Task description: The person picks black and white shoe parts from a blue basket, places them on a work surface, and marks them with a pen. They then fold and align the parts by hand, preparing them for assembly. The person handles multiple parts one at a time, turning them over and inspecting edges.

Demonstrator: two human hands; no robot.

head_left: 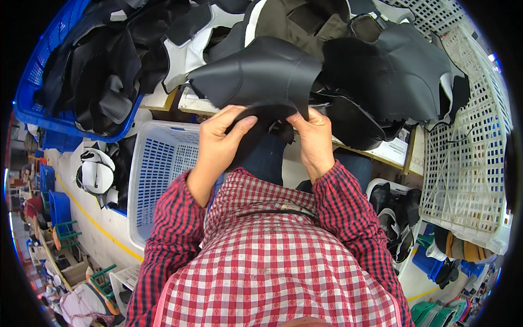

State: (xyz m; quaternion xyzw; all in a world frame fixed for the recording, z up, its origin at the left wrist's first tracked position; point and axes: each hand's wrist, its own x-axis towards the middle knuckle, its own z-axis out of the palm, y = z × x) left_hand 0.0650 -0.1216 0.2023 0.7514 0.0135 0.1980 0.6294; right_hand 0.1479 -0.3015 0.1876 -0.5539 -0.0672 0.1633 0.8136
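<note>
Black, smooth and leather-like, the panel (250,71) in front of you in the head view spreads from the worktable edge toward your body, with stitch lines running across it and its near edge turned down in a dark flap between your hands. Your left hand (220,139) has that near edge pinched at its left part, the thumb lying along the dark material and the fingers bent behind it, so the grip is narrow and closed on the panel. Your right hand (315,136) pinches the same edge farther right, thumb and fingers drawn together at the panel's corner; the two hands are apart, with the flap between them. Beyond the panel you have a dark brown piece (305,27) with a white strip along its left side, and to the right a heap of black pieces (387,73) rests on the worktable (415,150). At your upper left a blue crate (27,111) is filled with more black parts, and a white basket (143,180) stands below it, just beside your left forearm. On your right is a white lattice crate (463,185), with a box of dark parts (400,215) lower down, near your right sleeve. You wear a red-and-white checked apron (272,256) over red-and-black checked sleeves (174,240), and a yellow line (101,224) crosses the floor at left.
</note>
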